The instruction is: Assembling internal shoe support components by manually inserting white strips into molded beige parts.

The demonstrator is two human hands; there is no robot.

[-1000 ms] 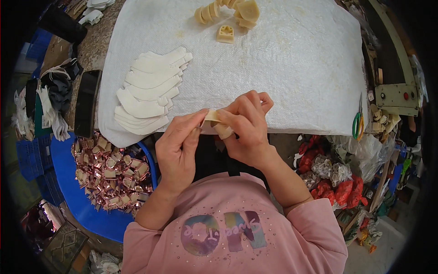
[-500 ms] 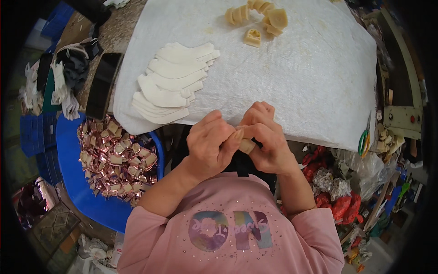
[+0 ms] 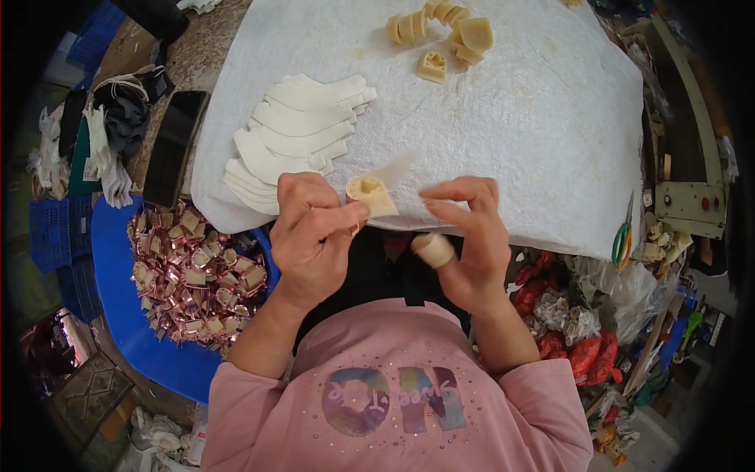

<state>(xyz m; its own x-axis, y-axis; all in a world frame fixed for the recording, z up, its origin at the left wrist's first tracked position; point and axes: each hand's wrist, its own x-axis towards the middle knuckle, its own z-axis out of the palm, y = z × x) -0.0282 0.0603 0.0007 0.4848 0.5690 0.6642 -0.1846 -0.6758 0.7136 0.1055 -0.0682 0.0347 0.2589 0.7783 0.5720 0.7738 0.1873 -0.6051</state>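
My left hand [image 3: 313, 240] pinches a small cream moulded block [image 3: 377, 206] between thumb and fingers. The block looks like a shoe heel, rounded at one end, with a hollowed face turned up. A pale, see-through strip [image 3: 391, 168], blurred, rises from behind it toward the right. To the right, my right hand [image 3: 476, 244] is apart from the block, thumb and fingers spread, holding nothing that I can see. A tan wrap [image 3: 433, 250] covers its thumb tip. Thin white curved pieces [image 3: 295, 130] lie overlapped in a fan beyond my left hand.
More cream blocks [image 3: 475, 34] sit at the far side of the white-covered table [image 3: 503, 134]. A blue tub [image 3: 138, 315] of shiny pink pieces [image 3: 200, 275] stands at left, near a dark phone [image 3: 176, 149]. Green-handled scissors [image 3: 623, 244] hang at the right edge.
My hands were together at the table's edge and have parted. The left has moved left and up with the block, now plainly in view; the right has opened and shifted right.
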